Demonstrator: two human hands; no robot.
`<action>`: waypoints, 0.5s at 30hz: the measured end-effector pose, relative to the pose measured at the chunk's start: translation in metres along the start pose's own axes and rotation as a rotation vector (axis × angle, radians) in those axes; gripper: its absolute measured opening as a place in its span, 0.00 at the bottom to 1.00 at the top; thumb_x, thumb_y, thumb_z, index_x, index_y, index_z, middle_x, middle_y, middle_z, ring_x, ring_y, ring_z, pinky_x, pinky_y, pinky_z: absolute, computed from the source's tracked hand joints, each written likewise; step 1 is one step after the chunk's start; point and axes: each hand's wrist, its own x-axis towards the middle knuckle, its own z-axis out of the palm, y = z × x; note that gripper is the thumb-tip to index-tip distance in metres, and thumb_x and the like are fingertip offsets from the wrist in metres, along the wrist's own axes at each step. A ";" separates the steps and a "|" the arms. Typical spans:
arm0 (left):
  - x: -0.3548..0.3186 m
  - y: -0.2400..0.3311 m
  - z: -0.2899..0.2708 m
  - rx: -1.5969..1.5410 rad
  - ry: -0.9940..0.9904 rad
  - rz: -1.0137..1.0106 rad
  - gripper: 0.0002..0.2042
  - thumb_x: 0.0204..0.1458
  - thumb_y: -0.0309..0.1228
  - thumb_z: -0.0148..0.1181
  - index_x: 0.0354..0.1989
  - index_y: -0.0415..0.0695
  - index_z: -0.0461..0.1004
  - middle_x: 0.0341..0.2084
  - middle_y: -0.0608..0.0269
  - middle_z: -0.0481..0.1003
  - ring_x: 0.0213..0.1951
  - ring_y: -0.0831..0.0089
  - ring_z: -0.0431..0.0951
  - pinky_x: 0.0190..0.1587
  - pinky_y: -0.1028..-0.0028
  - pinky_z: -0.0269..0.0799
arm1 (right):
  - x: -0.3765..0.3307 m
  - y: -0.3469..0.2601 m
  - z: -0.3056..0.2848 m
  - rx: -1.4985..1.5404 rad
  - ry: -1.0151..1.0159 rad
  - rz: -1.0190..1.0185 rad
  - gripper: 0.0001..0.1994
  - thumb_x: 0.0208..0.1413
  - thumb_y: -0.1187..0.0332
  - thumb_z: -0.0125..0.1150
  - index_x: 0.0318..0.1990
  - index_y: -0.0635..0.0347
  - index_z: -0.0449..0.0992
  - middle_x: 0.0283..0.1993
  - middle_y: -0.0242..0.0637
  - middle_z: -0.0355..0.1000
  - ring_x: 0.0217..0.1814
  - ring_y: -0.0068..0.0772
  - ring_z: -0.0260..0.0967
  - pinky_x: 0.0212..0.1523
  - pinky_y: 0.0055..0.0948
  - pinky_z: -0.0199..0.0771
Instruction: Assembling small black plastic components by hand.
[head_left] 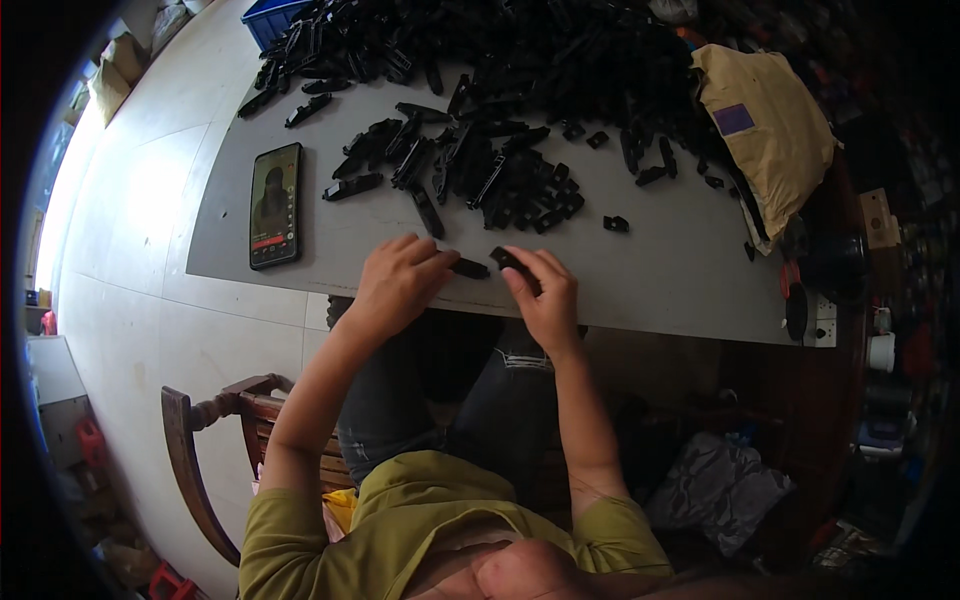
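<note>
Close to the table's front edge, my left hand [400, 277] is closed around one end of a long black plastic part [469, 268], whose other end sticks out to the right. A short gap away, my right hand [545, 295] pinches a small black plastic piece [507, 259] between thumb and fingers. The two parts are apart. Just beyond my hands lies a loose cluster of long black parts [426, 213], with a group of small black blocks [540, 198] at its right side. One small black piece [616, 224] lies alone to the right.
A large heap of black parts [560, 60] covers the table's far side, beside a blue crate [262, 22]. A phone [275, 207] with a lit screen lies left on the grey table [340, 240]. A tan bag [775, 120] and red-handled scissors [792, 300] are at right.
</note>
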 end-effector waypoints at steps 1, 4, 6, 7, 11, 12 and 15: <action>-0.002 0.003 0.001 0.000 -0.002 -0.005 0.13 0.43 0.29 0.65 0.38 0.43 0.76 0.38 0.59 0.71 0.40 0.60 0.71 0.41 0.65 0.69 | -0.001 0.006 0.001 -0.053 0.052 0.011 0.11 0.52 0.72 0.64 0.43 0.65 0.77 0.30 0.35 0.70 0.28 0.24 0.69 0.28 0.23 0.67; 0.001 0.017 0.001 -0.038 -0.096 -0.004 0.13 0.45 0.32 0.64 0.40 0.46 0.73 0.36 0.62 0.72 0.39 0.64 0.73 0.39 0.65 0.70 | -0.003 0.008 -0.003 -0.331 0.071 -0.046 0.10 0.50 0.73 0.65 0.40 0.65 0.77 0.31 0.35 0.70 0.28 0.25 0.70 0.28 0.23 0.68; 0.003 0.022 -0.001 -0.132 -0.031 0.070 0.15 0.44 0.29 0.64 0.41 0.45 0.70 0.34 0.59 0.72 0.37 0.61 0.74 0.40 0.64 0.70 | -0.002 0.004 -0.004 -0.196 0.032 -0.009 0.10 0.49 0.74 0.66 0.40 0.65 0.77 0.31 0.35 0.71 0.28 0.26 0.70 0.28 0.24 0.68; 0.004 0.020 0.001 -0.135 -0.034 0.070 0.15 0.44 0.29 0.64 0.41 0.45 0.70 0.34 0.59 0.72 0.37 0.61 0.74 0.40 0.64 0.70 | -0.002 0.002 -0.005 -0.061 -0.004 0.025 0.11 0.47 0.75 0.67 0.39 0.65 0.77 0.31 0.35 0.71 0.27 0.26 0.70 0.28 0.24 0.69; 0.003 0.009 0.005 -0.446 -0.043 0.001 0.16 0.39 0.21 0.66 0.39 0.40 0.71 0.34 0.57 0.72 0.36 0.58 0.75 0.40 0.64 0.71 | -0.002 0.006 -0.003 -0.071 -0.095 -0.107 0.13 0.42 0.78 0.69 0.39 0.64 0.78 0.33 0.36 0.72 0.26 0.25 0.69 0.27 0.24 0.69; 0.002 0.006 0.006 -0.532 -0.080 -0.113 0.17 0.37 0.19 0.66 0.37 0.39 0.71 0.34 0.57 0.73 0.37 0.58 0.76 0.41 0.65 0.72 | -0.002 0.006 -0.006 -0.070 -0.097 -0.106 0.13 0.42 0.78 0.69 0.39 0.64 0.78 0.33 0.36 0.72 0.26 0.25 0.69 0.27 0.24 0.69; 0.002 -0.007 0.007 -0.634 -0.094 -0.063 0.14 0.35 0.20 0.68 0.32 0.38 0.72 0.33 0.55 0.74 0.40 0.55 0.75 0.42 0.65 0.72 | -0.001 0.005 -0.018 -0.108 -0.220 -0.060 0.13 0.41 0.78 0.69 0.38 0.65 0.78 0.33 0.36 0.72 0.26 0.26 0.70 0.26 0.25 0.69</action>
